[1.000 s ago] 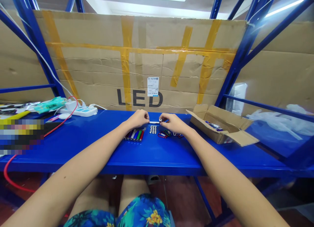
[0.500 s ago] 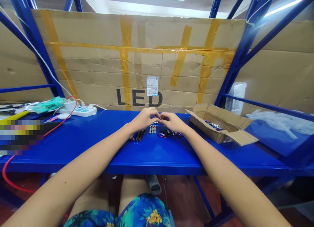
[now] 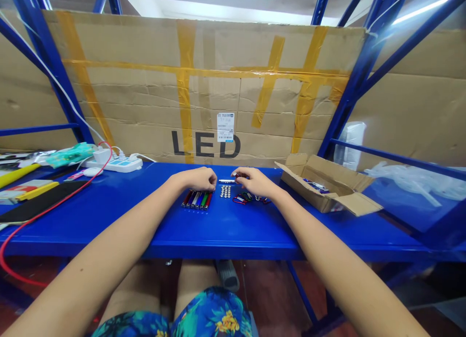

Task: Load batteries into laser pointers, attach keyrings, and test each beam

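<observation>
My left hand (image 3: 202,178) is closed, its fingertips pinched just above the far right end of a row of coloured metal tubes (image 3: 196,200). Whatever those fingers hold, if anything, is too small to make out. Between thumb and fingers of my right hand (image 3: 254,180) is a small dark tube with a silvery round end (image 3: 236,175). Several silver button cells (image 3: 225,191) lie in neat rows between the hands. Behind them rests a silver pen-like stick (image 3: 226,181). Coloured carabiners (image 3: 248,197) are heaped below my right hand.
An open cardboard box (image 3: 320,191) with small metal parts stands at right. To the left are a white power strip (image 3: 122,163), a red cable (image 3: 82,187) and a black flat pad (image 3: 36,201). A large cardboard sheet (image 3: 145,94) closes off the back of the blue table (image 3: 233,230).
The hands were together over the table; now they are apart. My left hand has moved left to the tubes, while my right hand stays nearly in place with the dark tube.
</observation>
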Motion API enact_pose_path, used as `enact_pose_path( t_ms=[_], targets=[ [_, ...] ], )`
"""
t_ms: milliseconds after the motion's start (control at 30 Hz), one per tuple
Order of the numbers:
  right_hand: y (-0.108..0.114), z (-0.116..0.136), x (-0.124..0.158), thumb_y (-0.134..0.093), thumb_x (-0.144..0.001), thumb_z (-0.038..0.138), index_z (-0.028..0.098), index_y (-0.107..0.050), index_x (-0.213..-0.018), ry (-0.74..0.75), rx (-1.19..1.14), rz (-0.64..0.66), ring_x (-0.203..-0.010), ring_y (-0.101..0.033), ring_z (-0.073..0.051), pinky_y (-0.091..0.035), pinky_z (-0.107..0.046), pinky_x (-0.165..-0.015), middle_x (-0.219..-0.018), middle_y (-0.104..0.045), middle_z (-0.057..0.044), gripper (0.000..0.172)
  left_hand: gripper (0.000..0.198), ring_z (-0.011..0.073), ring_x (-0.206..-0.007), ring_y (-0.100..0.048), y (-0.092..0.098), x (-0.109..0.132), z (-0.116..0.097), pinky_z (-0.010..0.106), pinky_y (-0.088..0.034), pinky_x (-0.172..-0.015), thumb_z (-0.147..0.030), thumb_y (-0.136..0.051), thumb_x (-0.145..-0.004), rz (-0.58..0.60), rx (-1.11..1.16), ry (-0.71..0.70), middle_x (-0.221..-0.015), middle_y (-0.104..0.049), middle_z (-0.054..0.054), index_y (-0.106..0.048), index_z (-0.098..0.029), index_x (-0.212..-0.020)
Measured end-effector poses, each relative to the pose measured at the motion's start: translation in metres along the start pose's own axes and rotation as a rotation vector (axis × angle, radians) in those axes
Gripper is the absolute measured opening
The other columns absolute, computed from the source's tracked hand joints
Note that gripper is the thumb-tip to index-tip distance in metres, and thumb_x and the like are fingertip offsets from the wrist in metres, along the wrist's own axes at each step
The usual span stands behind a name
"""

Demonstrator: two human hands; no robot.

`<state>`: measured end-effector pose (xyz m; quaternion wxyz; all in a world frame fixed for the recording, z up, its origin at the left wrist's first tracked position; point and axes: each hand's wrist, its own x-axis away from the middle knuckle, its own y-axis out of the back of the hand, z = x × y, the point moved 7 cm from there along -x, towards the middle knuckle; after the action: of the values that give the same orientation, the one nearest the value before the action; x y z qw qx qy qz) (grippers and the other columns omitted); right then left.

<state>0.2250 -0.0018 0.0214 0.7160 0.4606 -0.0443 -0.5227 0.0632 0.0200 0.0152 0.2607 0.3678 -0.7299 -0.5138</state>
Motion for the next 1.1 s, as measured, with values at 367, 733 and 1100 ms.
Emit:
enact_pose_path(
  t_ms=[367,733,1100],
  targets=[
    [-0.003,0.0,0.0,-0.05,-0.083,0.011,0.019,-0.064,-0.098,0.005,-0.019,0.01,-0.088,-0.061,-0.018,-0.047,-0.034,-0.082,-0.092,-0.068,-0.005,0.021,0.014,0.0146,-0.073,-0.062,0.021,-0.001,-0.023,0.025,-0.046,-0.069,-0.022,-0.057,-0.073,-0.302,0.26,-0.178,-0.076,-0.072,0.003,-0.07,-0.016,-0.075],
    [-0.003,0.006,0.001,-0.047,-0.083,0.016,0.022,-0.049,-0.093,0.094,-0.147,-0.023,-0.083,-0.059,-0.017,-0.046,-0.032,-0.078,-0.086,-0.061,0.0,0.012,0.015,0.0138,-0.074,-0.061,0.026,0.005,-0.042,0.026,-0.048,-0.07,-0.025,-0.061,-0.077,-0.521,0.407,-0.255,-0.078,-0.07,0.004,-0.07,-0.014,-0.082],
    [0.005,0.013,0.002,-0.052,-0.085,0.02,0.019,-0.056,-0.088,0.139,-0.008,-0.176,-0.083,-0.053,-0.018,-0.044,-0.032,-0.076,-0.092,-0.056,-0.005,0.005,0.013,0.0122,-0.063,-0.058,0.024,0.003,-0.039,0.026,-0.047,-0.066,-0.025,-0.061,-0.078,-0.481,0.483,-0.249,-0.065,-0.065,0.002,-0.068,-0.013,-0.077]
  ],
)
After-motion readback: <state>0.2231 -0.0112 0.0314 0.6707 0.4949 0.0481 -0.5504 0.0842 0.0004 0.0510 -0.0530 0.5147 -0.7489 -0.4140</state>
